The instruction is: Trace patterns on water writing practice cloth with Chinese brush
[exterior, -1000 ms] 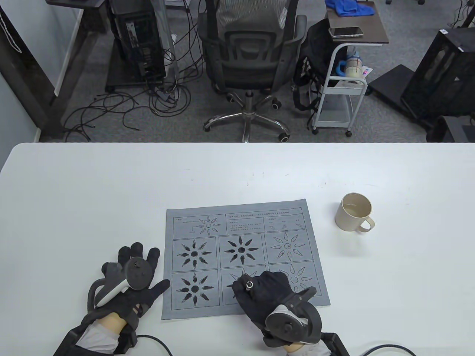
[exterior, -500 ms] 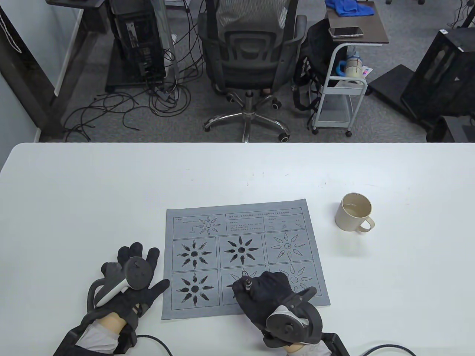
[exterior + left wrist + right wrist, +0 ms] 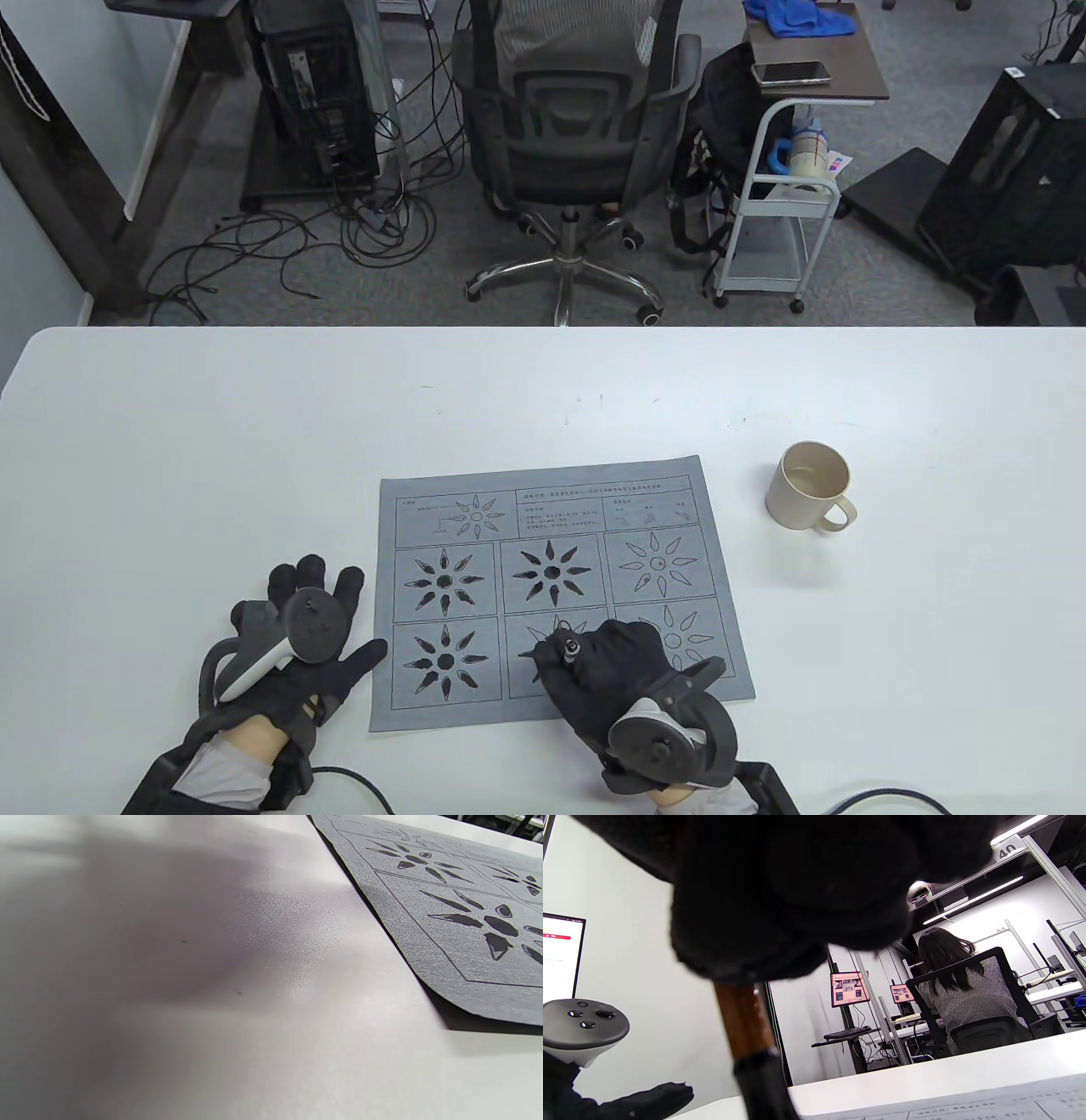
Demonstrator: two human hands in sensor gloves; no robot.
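A grey water writing cloth [image 3: 556, 509] lies on the white table [image 3: 254, 424], printed with sun-like patterns; several are filled black. My right hand [image 3: 594, 666] grips the Chinese brush [image 3: 567, 650] upright over the bottom middle pattern, its tip hidden under the hand. In the right wrist view the brush's brown shaft [image 3: 742, 1018] hangs below my gloved fingers [image 3: 780, 899]. My left hand [image 3: 297, 645] rests flat and open on the table just left of the cloth, thumb near its edge. The left wrist view shows the cloth's [image 3: 445, 908] left side.
A beige mug [image 3: 810, 486] with water stands on the table to the right of the cloth. An office chair [image 3: 577, 127] and a small cart [image 3: 780, 195] stand beyond the table's far edge.
The brush top has shifted very slightly in my right hand. The left hand has not moved.
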